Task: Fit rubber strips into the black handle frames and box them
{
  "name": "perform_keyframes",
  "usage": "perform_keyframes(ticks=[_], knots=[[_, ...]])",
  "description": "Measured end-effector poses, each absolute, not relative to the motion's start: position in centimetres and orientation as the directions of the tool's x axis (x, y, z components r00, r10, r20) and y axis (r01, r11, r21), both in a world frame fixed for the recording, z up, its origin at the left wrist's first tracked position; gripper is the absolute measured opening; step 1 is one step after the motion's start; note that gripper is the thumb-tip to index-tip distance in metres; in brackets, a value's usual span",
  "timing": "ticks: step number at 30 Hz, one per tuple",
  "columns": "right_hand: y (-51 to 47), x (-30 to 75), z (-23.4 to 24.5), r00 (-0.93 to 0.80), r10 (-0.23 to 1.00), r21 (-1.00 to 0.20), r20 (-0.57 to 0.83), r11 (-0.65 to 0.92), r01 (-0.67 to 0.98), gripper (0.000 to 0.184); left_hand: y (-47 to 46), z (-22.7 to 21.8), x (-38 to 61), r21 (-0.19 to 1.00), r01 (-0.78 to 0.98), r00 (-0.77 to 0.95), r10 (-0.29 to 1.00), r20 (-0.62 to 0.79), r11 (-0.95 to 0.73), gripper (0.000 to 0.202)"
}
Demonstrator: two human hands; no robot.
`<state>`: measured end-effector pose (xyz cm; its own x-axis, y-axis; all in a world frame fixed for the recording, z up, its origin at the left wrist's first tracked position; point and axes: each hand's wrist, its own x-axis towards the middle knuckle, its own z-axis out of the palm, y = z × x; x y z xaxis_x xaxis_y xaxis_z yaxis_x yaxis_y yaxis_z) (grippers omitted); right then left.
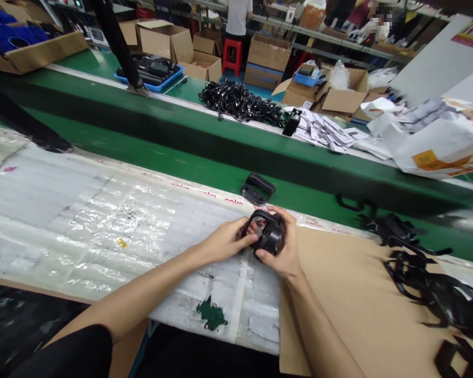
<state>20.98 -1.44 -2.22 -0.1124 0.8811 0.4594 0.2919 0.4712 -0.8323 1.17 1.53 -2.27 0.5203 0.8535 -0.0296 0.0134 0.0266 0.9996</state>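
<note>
The left grip (pixel 224 242) and the right grip (pixel 284 254) are both closing round a black plastic piece (pixel 268 234), holding it just above the far edge of the surface (pixel 211 314), where the clear plastic sheet (pixel 102 220) is meeting the cardboard sheet (pixel 339 299). The right grip is cupping the piece from its outer side, probably to steady it, while the left fingers (pixel 249 239) are pressing at its open frame (what they are touching inside is too small to tell). So the piece is sitting between the two grips, touching both, lifted off the surface. A second black piece (pixel 258 188) is lying just beyond the far edge on the green belt (pixel 173 157), and a heap of black straps (pixel 429 283) is spreading along the right edge.
</note>
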Motion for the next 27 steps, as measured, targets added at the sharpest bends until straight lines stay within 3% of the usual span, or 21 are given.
perform_keyframes(ticks=[3, 5, 8, 12, 16, 18, 22, 27], knots=[[-1.6, 20.6, -2.3, -0.074, 0.868, -0.832, 0.49, 0.492, 0.256, 0.102, 1.7, -2.6, 0.9, 0.987, 0.161, 0.473, 0.877, -0.081, 0.004, 0.025], [-1.7, 20.4, -2.3, -0.078, 0.898, -0.877, 0.434, 0.44, 0.193, 0.101, 2.1, -2.9, 0.9, 0.993, 0.091, 0.421, 0.901, -0.104, 0.072, 0.023], [-1.8, 20.4, -2.6, -0.103, 0.948, -0.931, 0.301, 0.315, 0.184, 0.076, 2.5, -3.1, 1.1, 0.997, -0.049, 0.299, 0.954, -0.041, 0.059, 0.018], [-2.0, 20.4, -2.8, -0.255, 0.95, -0.94, 0.18, 0.242, 0.241, 0.023, 1.6, -2.4, 0.9, 0.998, -0.05, 0.167, 0.985, 0.05, -0.042, 0.017], [-2.1, 20.2, -2.3, -0.226, 0.95, -0.925, 0.216, 0.273, 0.265, 0.011, 0.5, -2.0, 0.5, 0.976, 0.035, 0.212, 0.956, 0.205, -0.217, 0.027], [-2.1, 20.2, -2.1, -0.19, 0.944, -0.908, 0.27, 0.315, 0.275, 0.012, 0.6, -2.3, 0.4, 0.937, 0.057, 0.247, 0.914, 0.322, -0.346, 0.034], [-1.8, 20.5, -2.1, -0.162, 0.896, -0.832, 0.414, 0.445, 0.332, 0.02, 1.6, -2.9, 0.4, 0.741, 0.124, 0.306, 0.736, 0.605, -0.66, 0.019], [-1.9, 20.4, -2.3, -0.164, 0.875, -0.807, 0.456, 0.484, 0.338, 0.021, 2.1, -2.5, 0.2, 0.62, 0.187, 0.401, 0.635, 0.66, -0.762, 0.016]])
